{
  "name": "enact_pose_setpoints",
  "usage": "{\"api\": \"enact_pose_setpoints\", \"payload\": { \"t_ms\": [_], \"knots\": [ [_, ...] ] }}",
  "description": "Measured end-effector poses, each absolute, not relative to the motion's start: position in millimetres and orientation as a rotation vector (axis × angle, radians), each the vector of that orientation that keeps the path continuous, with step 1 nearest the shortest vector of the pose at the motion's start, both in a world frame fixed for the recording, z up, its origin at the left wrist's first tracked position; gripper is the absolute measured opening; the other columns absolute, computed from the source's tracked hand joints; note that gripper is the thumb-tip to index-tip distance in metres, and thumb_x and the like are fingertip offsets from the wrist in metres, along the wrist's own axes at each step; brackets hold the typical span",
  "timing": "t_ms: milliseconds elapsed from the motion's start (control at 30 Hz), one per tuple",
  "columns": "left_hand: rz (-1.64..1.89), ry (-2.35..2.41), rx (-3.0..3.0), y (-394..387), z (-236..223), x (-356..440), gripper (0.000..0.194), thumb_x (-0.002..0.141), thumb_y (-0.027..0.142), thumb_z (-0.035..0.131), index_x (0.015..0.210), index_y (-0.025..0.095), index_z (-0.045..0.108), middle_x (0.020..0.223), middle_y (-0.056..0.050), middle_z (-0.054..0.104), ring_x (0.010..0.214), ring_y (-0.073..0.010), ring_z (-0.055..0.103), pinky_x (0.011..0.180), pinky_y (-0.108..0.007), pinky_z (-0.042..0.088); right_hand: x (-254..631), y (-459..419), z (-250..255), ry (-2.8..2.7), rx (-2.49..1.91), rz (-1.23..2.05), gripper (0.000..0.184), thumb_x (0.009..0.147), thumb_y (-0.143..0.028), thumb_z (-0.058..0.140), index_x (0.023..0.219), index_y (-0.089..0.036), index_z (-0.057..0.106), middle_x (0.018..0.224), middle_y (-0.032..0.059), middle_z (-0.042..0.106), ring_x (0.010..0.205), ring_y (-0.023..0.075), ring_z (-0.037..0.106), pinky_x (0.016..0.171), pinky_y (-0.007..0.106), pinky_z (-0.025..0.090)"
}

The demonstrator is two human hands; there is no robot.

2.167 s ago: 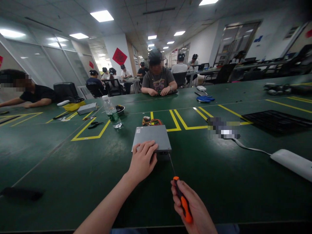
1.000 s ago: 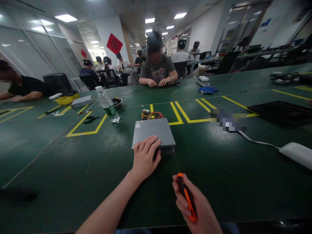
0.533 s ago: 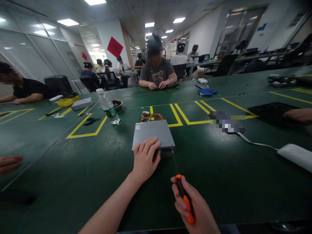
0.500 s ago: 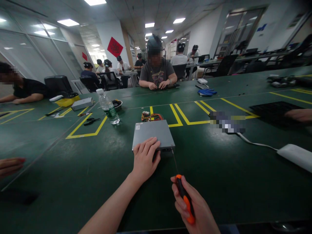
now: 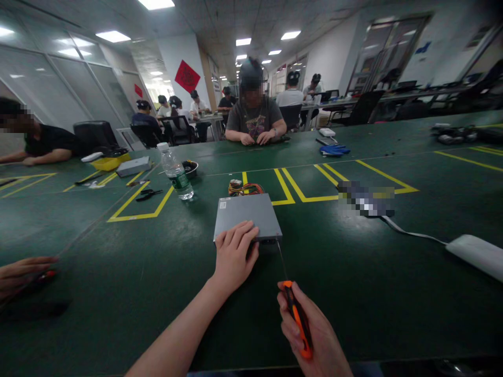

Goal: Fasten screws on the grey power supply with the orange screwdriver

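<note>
A grey metal computer power supply unit (image 5: 251, 212) lies on the green table, its bundle of coloured cables (image 5: 247, 188) spilling out at the far side. My left hand (image 5: 236, 256) grips its near left part, fingers across the top cover and thumb down against the near face. In my right hand (image 5: 301, 319) is a screwdriver (image 5: 295, 311) with an orange and black handle. Its thin shaft points up and away, and the tip meets the near face by the right corner. Whether it sits in a screw is too small to tell.
A water bottle (image 5: 176, 175) stands behind left, near black pliers (image 5: 148, 194). A co-worker's hand (image 5: 23, 275) is at the left edge. On the right lie a white device (image 5: 475, 254) with a cable and blue gloves (image 5: 334, 150). Another person (image 5: 255, 115) sits opposite.
The screwdriver handle has turned slightly in my right hand; its tip stays at the same corner. The co-worker's hand at left has come further in. A hand and dark panel at right have gone.
</note>
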State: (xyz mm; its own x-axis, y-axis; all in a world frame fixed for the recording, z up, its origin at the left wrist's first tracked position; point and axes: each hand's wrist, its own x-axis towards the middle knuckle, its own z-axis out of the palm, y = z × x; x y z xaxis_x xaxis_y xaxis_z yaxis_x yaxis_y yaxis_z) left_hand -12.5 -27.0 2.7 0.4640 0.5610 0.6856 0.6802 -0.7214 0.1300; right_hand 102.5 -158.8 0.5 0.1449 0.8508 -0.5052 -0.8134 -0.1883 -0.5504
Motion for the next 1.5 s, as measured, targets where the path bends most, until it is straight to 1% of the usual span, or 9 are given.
{"api": "enact_pose_setpoints", "payload": {
  "t_ms": [133,267,333,533,700,833,1067,1300,1500],
  "knots": [
    [-1.104,-1.092,-2.564,-26.5,1.6,-12.8,0.027,0.085,0.024,0.052,0.112,0.024,0.053,0.12,-0.004,0.059,0.113,-0.0202,0.051,0.089,-0.036,0.03,102.2,-158.7,0.5,-0.084,-0.941,1.482,0.039,0.057,-0.042,0.08,0.066,-0.012,0.057,0.055,-0.0037,0.053,0.031,-0.0032,0.026,0.03,0.01,0.017],
    [-1.114,-1.086,-2.564,-26.0,1.7,-12.7,0.027,0.085,0.024,0.051,0.113,0.024,0.053,0.12,-0.003,0.059,0.113,-0.0199,0.051,0.089,-0.036,0.029,103.1,-158.1,2.9,0.03,-0.926,1.492,0.046,0.052,-0.045,0.081,0.076,-0.011,0.061,0.058,-0.0024,0.056,0.033,-0.0024,0.03,0.031,0.01,0.019],
    [-1.118,-1.08,-2.56,-26.0,2.0,-12.5,0.027,0.085,0.024,0.051,0.112,0.024,0.053,0.12,-0.004,0.059,0.112,-0.0199,0.051,0.089,-0.036,0.03,103.4,-157.6,3.8,0.034,-0.933,1.498,0.048,0.051,-0.045,0.081,0.077,-0.01,0.061,0.057,-0.0026,0.055,0.033,-0.0022,0.03,0.031,0.011,0.02],
    [-1.118,-1.076,-2.555,-26.2,1.1,-12.5,0.026,0.085,0.023,0.051,0.111,0.023,0.054,0.12,-0.004,0.059,0.112,-0.0207,0.051,0.089,-0.037,0.03,100.0,-159.6,-2.1,-0.008,-0.962,1.525,0.047,0.055,-0.05,0.078,0.076,-0.011,0.059,0.057,-0.0012,0.056,0.032,-0.0005,0.032,0.031,0.012,0.02],
    [-1.117,-1.081,-2.565,-26.2,1.1,-12.9,0.027,0.085,0.023,0.051,0.112,0.024,0.053,0.12,-0.004,0.059,0.113,-0.0207,0.051,0.088,-0.037,0.029,92.5,-160.6,-7.5,-0.12,-0.975,1.606,0.045,0.064,-0.052,0.071,0.079,-0.012,0.058,0.055,-0.0011,0.056,0.031,0.0,0.033,0.032,0.013,0.02],
    [-1.124,-1.078,-2.575,-26.3,1.6,-12.8,0.027,0.085,0.023,0.051,0.112,0.023,0.053,0.12,-0.004,0.059,0.113,-0.0201,0.05,0.089,-0.037,0.029,90.4,-155.3,-6.4,-0.096,-0.987,1.618,0.049,0.059,-0.053,0.075,0.079,-0.012,0.058,0.057,-0.0009,0.057,0.033,0.0006,0.035,0.032,0.013,0.021],
    [-1.108,-1.094,-2.572,-25.8,-0.1,-12.8,0.028,0.085,0.023,0.051,0.113,0.024,0.053,0.121,-0.004,0.058,0.114,-0.0208,0.05,0.089,-0.037,0.029,87.1,-148.1,0.6,-0.051,-1.006,1.602,0.058,0.047,-0.054,0.079,0.079,-0.011,0.057,0.054,-0.0007,0.058,0.03,0.0006,0.034,0.031,0.013,0.018],
    [-1.11,-1.09,-2.565,-26.4,1.3,-12.3,0.028,0.085,0.023,0.051,0.112,0.024,0.054,0.121,-0.004,0.058,0.113,-0.0207,0.05,0.089,-0.037,0.03,86.4,-148.3,1.6,-0.062,-0.981,1.587,0.054,0.051,-0.053,0.078,0.078,-0.011,0.058,0.054,-0.0015,0.057,0.031,0.0005,0.034,0.032,0.013,0.019],
    [-1.11,-1.078,-2.558,-26.4,-0.5,-12.8,0.029,0.084,0.023,0.052,0.113,0.024,0.054,0.121,-0.004,0.058,0.113,-0.0203,0.051,0.089,-0.036,0.03,86.2,-148.1,3.9,0.008,-0.964,1.592,0.056,0.044,-0.05,0.082,0.077,-0.01,0.059,0.054,-0.0013,0.057,0.031,0.0006,0.035,0.031,0.013,0.02]
  ]
}}
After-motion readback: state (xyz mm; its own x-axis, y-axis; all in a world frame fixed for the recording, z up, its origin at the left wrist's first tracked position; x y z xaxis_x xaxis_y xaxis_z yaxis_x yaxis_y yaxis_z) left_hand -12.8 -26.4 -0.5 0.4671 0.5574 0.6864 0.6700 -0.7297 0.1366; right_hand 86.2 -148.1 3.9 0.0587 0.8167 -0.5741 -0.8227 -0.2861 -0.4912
